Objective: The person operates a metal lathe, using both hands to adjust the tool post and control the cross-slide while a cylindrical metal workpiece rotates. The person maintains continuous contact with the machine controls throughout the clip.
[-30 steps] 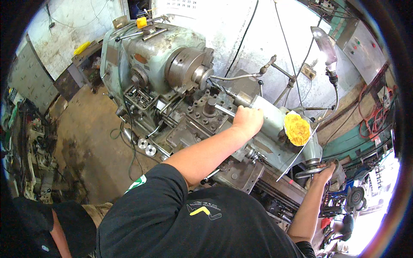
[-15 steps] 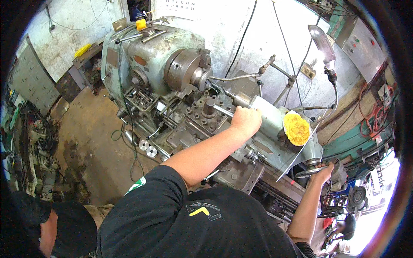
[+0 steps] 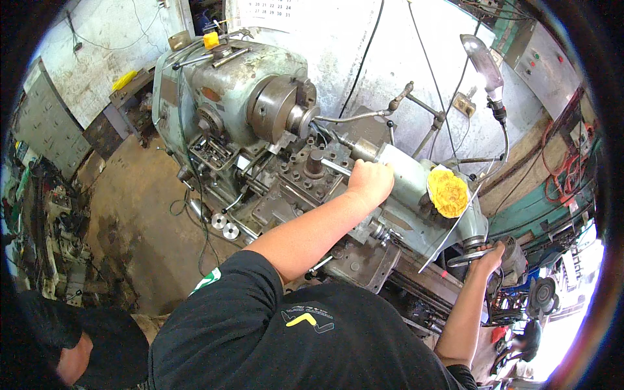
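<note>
A metal lathe fills the middle of the view. My left hand (image 3: 371,181) is closed round the end of the tool post lever (image 3: 335,166), which comes off the square tool post (image 3: 313,170). At the tailstock (image 3: 404,170), my right hand (image 3: 488,260) grips the rim of its handwheel (image 3: 465,259). A drill bit (image 3: 333,135) sticks out of the tailstock quill (image 3: 365,150) toward a round metal workpiece (image 3: 303,121) held in the chuck (image 3: 276,107). Where the bit's tip meets the workpiece is hard to make out. A bent coolant pipe (image 3: 354,118) ends beside them.
A yellow cloth (image 3: 448,194) lies on the tailstock beside a thin rod (image 3: 447,236). A lit work lamp (image 3: 484,68) hangs at upper right. Two metal discs (image 3: 225,226) sit at the lathe's front left. Another person (image 3: 91,344) is at lower left.
The view has shifted slightly. Both my hands keep their grips on the lever and the handwheel. At lower left, the other person's arm has moved a little.
</note>
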Available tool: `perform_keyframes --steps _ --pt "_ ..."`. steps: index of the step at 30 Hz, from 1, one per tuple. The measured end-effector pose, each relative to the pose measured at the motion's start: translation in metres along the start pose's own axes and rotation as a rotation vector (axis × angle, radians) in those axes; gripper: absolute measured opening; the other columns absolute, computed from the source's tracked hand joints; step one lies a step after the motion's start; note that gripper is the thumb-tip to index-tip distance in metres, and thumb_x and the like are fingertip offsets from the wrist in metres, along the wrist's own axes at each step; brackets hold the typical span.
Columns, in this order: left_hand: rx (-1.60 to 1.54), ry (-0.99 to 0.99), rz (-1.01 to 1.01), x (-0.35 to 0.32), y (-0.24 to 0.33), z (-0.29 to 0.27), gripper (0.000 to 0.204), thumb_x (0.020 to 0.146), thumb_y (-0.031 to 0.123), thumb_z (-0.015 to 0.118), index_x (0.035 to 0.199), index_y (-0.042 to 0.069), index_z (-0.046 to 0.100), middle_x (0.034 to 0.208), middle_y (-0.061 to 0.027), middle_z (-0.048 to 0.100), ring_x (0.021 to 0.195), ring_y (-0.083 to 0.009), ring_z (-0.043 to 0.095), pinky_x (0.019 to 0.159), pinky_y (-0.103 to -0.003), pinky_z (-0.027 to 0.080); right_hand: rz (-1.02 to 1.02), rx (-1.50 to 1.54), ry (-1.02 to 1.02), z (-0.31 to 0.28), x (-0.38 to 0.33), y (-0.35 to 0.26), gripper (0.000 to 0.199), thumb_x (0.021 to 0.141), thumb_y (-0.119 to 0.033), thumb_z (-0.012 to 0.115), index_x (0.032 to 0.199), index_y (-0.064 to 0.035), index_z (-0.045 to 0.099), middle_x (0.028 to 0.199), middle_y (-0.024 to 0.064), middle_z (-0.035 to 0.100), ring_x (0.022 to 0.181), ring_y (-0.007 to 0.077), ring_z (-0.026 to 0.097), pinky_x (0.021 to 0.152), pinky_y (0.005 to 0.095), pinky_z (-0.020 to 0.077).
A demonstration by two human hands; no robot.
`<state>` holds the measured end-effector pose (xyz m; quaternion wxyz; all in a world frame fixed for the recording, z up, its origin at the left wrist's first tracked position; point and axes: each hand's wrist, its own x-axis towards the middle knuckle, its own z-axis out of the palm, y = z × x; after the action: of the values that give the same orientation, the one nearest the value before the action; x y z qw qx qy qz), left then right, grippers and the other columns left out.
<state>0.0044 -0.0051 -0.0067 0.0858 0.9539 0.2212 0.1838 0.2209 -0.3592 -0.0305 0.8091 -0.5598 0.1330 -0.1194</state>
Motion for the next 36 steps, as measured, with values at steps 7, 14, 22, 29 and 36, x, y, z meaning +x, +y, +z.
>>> perform_keyframes --steps 7,14,22,29,36 --pt "-0.011 -0.015 -0.005 0.000 0.000 -0.002 0.022 0.096 0.020 0.054 0.098 0.010 0.074 0.085 -0.0124 0.078 0.080 -0.0301 0.077 0.078 -0.048 0.049 -0.057 0.003 -0.059 -0.006 0.006 0.008 0.024 0.098 -0.029 0.059 0.100 -0.0054 0.055 0.073 0.0019 0.050 0.063 0.0163 0.052 0.051 0.0344 0.0426" --pt "0.000 0.042 0.015 0.002 -0.004 0.007 0.022 0.097 0.025 0.056 0.094 0.011 0.072 0.079 -0.0124 0.076 0.074 -0.0322 0.075 0.073 -0.049 0.050 -0.509 -0.271 -0.062 -0.011 -0.035 0.048 0.064 0.097 -0.016 0.059 0.153 0.0038 0.035 0.099 0.0163 0.062 0.066 0.0200 0.058 0.053 0.0328 0.0490" --pt "0.005 0.081 0.018 0.004 -0.004 0.015 0.023 0.098 0.027 0.056 0.091 0.012 0.071 0.076 -0.0130 0.075 0.071 -0.0337 0.074 0.071 -0.049 0.051 -0.558 -0.279 -0.082 -0.011 -0.048 0.057 0.081 0.097 -0.009 0.060 0.164 -0.0025 0.017 0.114 0.0184 0.062 0.068 0.0177 0.058 0.055 0.0304 0.0515" --pt "0.001 0.077 0.009 0.003 -0.004 0.013 0.022 0.098 0.028 0.057 0.092 0.013 0.071 0.077 -0.0121 0.075 0.071 -0.0327 0.074 0.071 -0.048 0.051 -0.388 -0.155 -0.141 -0.017 -0.037 0.053 0.075 0.092 -0.005 0.060 0.158 0.0019 0.024 0.111 0.0181 0.060 0.072 0.0204 0.059 0.060 0.0330 0.0529" --pt "0.001 0.066 0.020 0.002 -0.005 0.012 0.022 0.099 0.028 0.057 0.093 0.012 0.071 0.077 -0.0116 0.075 0.071 -0.0327 0.074 0.072 -0.048 0.050 -0.429 -0.262 -0.084 -0.014 -0.039 0.055 0.072 0.096 -0.011 0.061 0.158 0.0034 0.027 0.114 0.0200 0.063 0.075 0.0217 0.061 0.064 0.0343 0.0531"
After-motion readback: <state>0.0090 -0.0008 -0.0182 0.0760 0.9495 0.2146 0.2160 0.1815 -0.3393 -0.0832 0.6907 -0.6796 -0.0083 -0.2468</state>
